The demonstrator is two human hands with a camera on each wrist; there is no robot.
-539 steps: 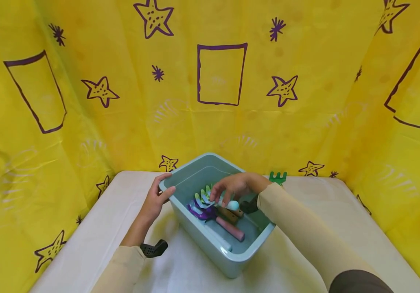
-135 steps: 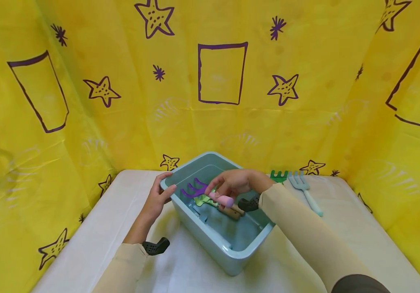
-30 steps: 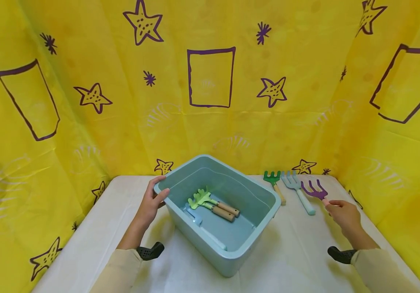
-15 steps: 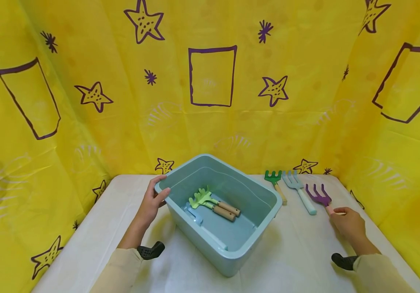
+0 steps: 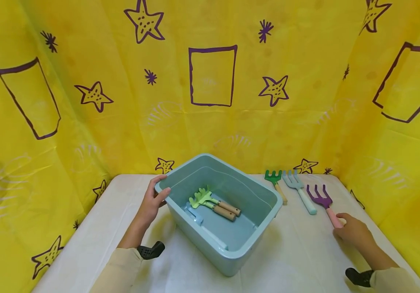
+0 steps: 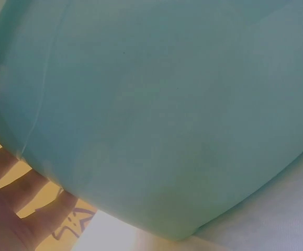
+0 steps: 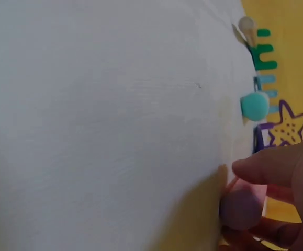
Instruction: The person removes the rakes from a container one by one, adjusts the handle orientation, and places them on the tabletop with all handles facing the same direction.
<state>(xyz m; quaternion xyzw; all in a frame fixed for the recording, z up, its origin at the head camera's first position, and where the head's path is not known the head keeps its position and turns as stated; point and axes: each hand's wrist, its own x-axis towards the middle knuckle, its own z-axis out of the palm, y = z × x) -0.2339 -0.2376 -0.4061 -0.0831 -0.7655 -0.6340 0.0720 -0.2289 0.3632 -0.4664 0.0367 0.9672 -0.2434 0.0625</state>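
My left hand point(image 5: 151, 205) grips the left corner of a blue-green plastic bin point(image 5: 276, 199), thumb over the rim; in the left wrist view its fingers point(image 6: 49, 217) lie along the bin's edge. Inside the bin rest two light-green garden tools point(image 5: 200, 197) with wooden handles and a light-blue tool point(image 5: 195, 215) along the near wall. At right, my right hand point(image 5: 356, 232) holds the handle end of a purple hand rake point(image 5: 321, 200), which lies on the table. The right wrist view shows thumb and fingers round its pink handle end point(image 7: 241, 209).
Left of the purple rake lie a pale-blue garden fork point(image 5: 299, 191) and a green rake point(image 5: 276, 185) with a wooden handle, in a row along the back. A white cloth covers the table point(image 5: 287, 260). Yellow patterned curtains point(image 5: 213, 126) enclose the back and sides.
The blue fork and purple rake have gone from the bin to the table. Over the last second, the purple rake shifted slightly nearer and my right hand slid back along its handle. My left hand stayed put.
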